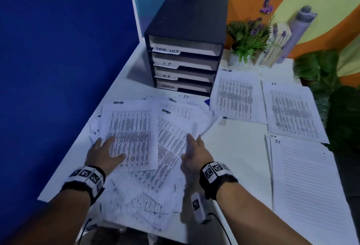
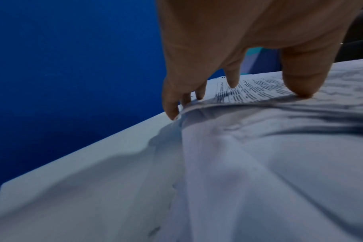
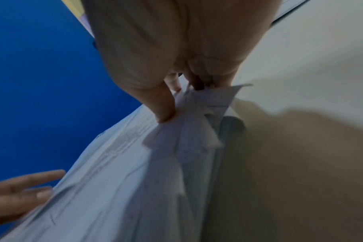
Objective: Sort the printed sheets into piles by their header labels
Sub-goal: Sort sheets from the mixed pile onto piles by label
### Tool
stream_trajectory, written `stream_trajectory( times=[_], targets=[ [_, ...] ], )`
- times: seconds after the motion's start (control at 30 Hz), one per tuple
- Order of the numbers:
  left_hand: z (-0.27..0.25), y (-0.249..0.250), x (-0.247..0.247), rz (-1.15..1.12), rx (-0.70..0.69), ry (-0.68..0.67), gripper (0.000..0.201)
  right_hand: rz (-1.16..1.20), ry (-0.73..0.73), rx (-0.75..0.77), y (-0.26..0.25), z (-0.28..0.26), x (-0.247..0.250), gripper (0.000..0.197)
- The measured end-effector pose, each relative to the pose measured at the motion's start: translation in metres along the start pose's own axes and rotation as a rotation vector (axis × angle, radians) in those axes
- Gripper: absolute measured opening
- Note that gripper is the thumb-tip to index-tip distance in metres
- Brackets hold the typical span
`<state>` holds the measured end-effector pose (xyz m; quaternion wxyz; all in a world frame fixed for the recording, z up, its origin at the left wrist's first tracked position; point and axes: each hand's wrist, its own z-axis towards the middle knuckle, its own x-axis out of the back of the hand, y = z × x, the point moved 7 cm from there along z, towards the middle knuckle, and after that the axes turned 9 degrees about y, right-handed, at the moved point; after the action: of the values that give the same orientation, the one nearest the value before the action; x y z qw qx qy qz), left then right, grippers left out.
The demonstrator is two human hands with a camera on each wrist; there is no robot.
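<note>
A loose heap of printed sheets point(image 1: 148, 147) covers the left half of the white table point(image 1: 237, 157). My left hand point(image 1: 105, 151) lies flat on the top sheet, headed ADMIN point(image 1: 132, 128). In the left wrist view its straight fingers point(image 2: 300, 85) press that sheet point(image 2: 259, 91). My right hand point(image 1: 191, 145) holds the heap's right edge. In the right wrist view its thumb point(image 3: 164, 106) and fingers pinch several sheet edges point(image 3: 197, 114). Sorted piles lie at the right: TASK LIST point(image 1: 236, 96), HR point(image 1: 292, 110), IT point(image 1: 307, 176).
A black drawer unit point(image 1: 185, 50) labelled TASK LIST, I.T, H.R and ADMIN stands at the back. Behind the piles are a potted plant point(image 1: 247, 38), books point(image 1: 272, 52) and a grey roll point(image 1: 298, 30). A blue wall point(image 1: 58, 59) borders the table's left edge. Leafy plants point(image 1: 335, 98) stand at the right.
</note>
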<state>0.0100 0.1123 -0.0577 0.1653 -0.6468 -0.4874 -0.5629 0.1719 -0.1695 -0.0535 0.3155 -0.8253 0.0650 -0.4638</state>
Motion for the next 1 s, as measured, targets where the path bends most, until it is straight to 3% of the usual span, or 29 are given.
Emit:
stream_trajectory(
  times=[0.23,0.4,0.47,0.53,0.6,0.73,0.8,0.9,1.0],
  targets=[
    [0.015,-0.03,0.021,0.002,0.083,0.056,0.089,-0.135,-0.022,0.026,-0.035,0.018,-0.021,0.085],
    [0.032,-0.051,0.028,0.054,0.143,0.066,0.11,-0.184,-0.075,0.024,-0.049,0.029,-0.029,0.082],
    [0.036,-0.053,0.03,0.09,0.129,0.063,0.118,-0.199,0.013,0.003,-0.053,0.028,-0.019,0.073],
    [0.037,-0.05,0.026,0.066,0.123,0.033,0.123,-0.228,0.208,-0.032,-0.054,0.025,-0.002,0.059],
    [0.033,-0.041,0.018,0.029,0.086,-0.042,0.124,-0.137,0.343,-0.114,-0.046,0.022,0.006,0.066],
    [0.02,-0.018,0.004,0.13,-0.12,-0.063,0.123,0.289,0.275,-0.309,-0.03,0.016,-0.01,0.087],
    [0.008,-0.004,-0.003,0.176,-0.247,-0.057,0.121,0.391,0.299,-0.385,-0.022,0.014,-0.007,0.08],
    [-0.013,0.021,-0.012,0.031,-0.409,-0.085,0.111,0.394,0.387,-0.432,-0.005,0.011,0.004,0.062],
    [-0.016,0.03,-0.011,-0.147,-0.397,-0.01,0.089,0.328,0.39,-0.414,0.013,0.009,0.013,0.019]
  ],
)
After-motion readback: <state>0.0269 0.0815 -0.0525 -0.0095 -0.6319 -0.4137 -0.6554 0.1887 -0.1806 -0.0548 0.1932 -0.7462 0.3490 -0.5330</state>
